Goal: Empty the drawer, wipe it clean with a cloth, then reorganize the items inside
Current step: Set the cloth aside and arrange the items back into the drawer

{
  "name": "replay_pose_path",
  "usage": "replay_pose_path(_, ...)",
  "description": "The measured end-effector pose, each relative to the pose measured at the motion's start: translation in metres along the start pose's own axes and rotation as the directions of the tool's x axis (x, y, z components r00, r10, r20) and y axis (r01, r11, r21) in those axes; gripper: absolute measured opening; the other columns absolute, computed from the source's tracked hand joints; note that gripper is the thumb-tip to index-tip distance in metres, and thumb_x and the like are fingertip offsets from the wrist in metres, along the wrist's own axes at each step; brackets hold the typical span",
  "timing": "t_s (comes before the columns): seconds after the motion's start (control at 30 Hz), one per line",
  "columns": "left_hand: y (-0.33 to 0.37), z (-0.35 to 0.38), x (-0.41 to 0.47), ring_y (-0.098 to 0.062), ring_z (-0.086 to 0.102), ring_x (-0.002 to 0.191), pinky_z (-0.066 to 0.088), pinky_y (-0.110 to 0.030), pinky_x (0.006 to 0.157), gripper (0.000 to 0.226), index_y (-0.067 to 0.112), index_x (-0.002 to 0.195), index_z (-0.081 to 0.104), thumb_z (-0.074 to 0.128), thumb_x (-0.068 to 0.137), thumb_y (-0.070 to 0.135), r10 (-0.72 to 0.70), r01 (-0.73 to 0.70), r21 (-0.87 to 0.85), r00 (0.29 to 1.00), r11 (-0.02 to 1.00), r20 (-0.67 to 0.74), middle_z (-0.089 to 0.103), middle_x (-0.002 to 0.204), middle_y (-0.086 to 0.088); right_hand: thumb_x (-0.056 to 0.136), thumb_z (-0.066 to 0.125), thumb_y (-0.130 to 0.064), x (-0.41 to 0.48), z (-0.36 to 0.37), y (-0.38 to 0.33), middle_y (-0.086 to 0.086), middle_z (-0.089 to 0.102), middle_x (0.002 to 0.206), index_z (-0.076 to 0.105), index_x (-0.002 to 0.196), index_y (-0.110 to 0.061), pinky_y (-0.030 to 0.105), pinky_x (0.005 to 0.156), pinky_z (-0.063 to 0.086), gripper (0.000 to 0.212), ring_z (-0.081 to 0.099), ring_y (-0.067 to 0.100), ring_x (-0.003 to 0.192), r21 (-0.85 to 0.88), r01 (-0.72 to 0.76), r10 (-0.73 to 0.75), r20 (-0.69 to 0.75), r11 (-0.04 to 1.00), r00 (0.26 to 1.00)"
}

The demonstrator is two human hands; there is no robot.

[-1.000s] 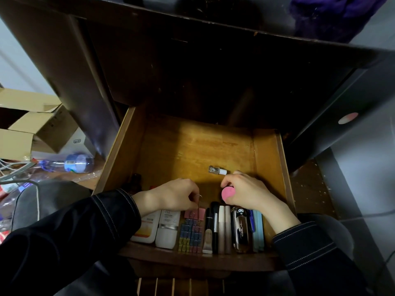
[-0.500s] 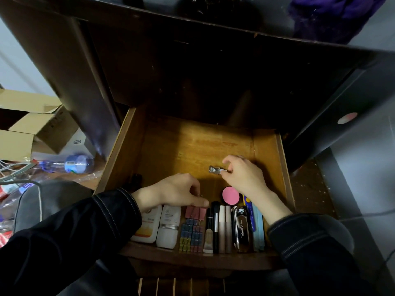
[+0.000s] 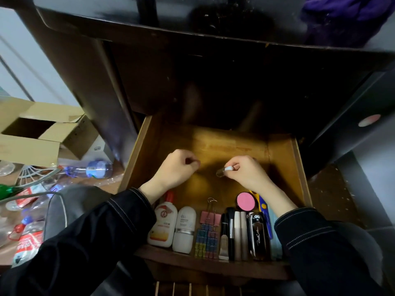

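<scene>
A dark cabinet rises behind the drawer, which is pulled out with its wooden floor bare at the back. Left of the drawer an open cardboard box sits among scattered litter, and a clear plastic bottle lies just beside the drawer's left wall. Both black sleeves reach over the drawer's front edge.

The left hand hovers over the drawer's middle left, clenched in a loose fist with nothing showing in it. The right hand, over the drawer's middle right, pinches a small clear bottle by its white cap, tilted and apart from the other things.

Along the drawer's front a row lies side by side: a white lotion bottle, a white roll-on, a pink binder clip above small coloured clips, slim tubes and a glossy black case. A pink round compact lies just behind the case, partly under the right wrist.
</scene>
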State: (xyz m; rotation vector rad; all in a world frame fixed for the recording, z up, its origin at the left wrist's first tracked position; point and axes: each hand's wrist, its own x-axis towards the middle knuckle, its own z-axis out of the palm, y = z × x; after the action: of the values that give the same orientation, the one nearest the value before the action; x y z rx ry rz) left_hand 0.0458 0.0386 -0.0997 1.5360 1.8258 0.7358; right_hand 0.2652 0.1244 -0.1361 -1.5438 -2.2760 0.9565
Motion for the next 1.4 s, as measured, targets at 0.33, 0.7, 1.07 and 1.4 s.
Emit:
replay_pose_path(0.33, -0.021, -0.088, -0.06, -0.011, 0.056, 0.096, 0.046, -0.027, 0.084, 0.014, 0.021, 0.1, 0.071, 0.065, 0.091, 0.014, 0.328, -0.254, 0.311, 0.92, 0.916, -0.213, 0.064, 0.102, 0.009, 0.09, 0.073, -0.034, -0.006, 0.02, -0.052, -0.01, 0.073, 0.092, 0.075, 0.094, -0.025, 0.017, 0.054, 0.046, 0.01, 0.066, 0.009, 0.081, 0.3, 0.055, -0.1, 0.138, 0.952, 0.985)
replay_pose_path(0.7, -0.046, -0.078, -0.073, -0.029, 0.045, 0.122, 0.046, -0.044, 0.095, 0.024, 0.016, 0.097, 0.074, 0.06, 0.087, -0.002, 0.346, -0.214, 0.427, 0.902, 0.879, -0.259, 0.061, 0.117, -0.002, 0.093, 0.07, -0.034, 0.03, 0.096, -0.121, 0.001, 0.063, 0.109, 0.063, 0.116, -0.015, 0.036, 0.083, 0.054, 0.031, 0.063, 0.018, 0.097, 0.063, 0.052, -0.068, 0.286, 0.997, 0.956)
replay_pose_path(1.07, -0.047, -0.077, -0.073, -0.028, 0.043, 0.124, 0.049, -0.044, 0.086, 0.02, 0.015, 0.089, 0.072, 0.058, 0.087, 0.001, 0.319, -0.197, 0.389, 0.907, 0.9, -0.277, 0.061, 0.112, 0.0, 0.091, 0.068, -0.041, 0.03, 0.118, -0.127, -0.003, 0.067, 0.081, 0.063, 0.087, -0.028, 0.036, 0.062, 0.054, 0.014, 0.065, 0.016, 0.071, -0.148, 0.079, -0.037, 0.269, 0.986, 0.962)
replay_pose_path(1.4, -0.046, -0.076, -0.073, -0.029, 0.046, 0.121, 0.049, -0.042, 0.085, 0.019, 0.014, 0.085, 0.072, 0.06, 0.084, 0.0, 0.322, -0.2, 0.382, 0.902, 0.902, -0.288, 0.062, 0.109, -0.001, 0.093, 0.065, -0.042, 0.018, 0.12, -0.123, -0.005, 0.064, 0.086, 0.061, 0.093, -0.028, 0.04, 0.072, 0.059, 0.013, 0.066, 0.017, 0.078, -0.167, 0.065, -0.018, 0.27, 0.984, 0.963)
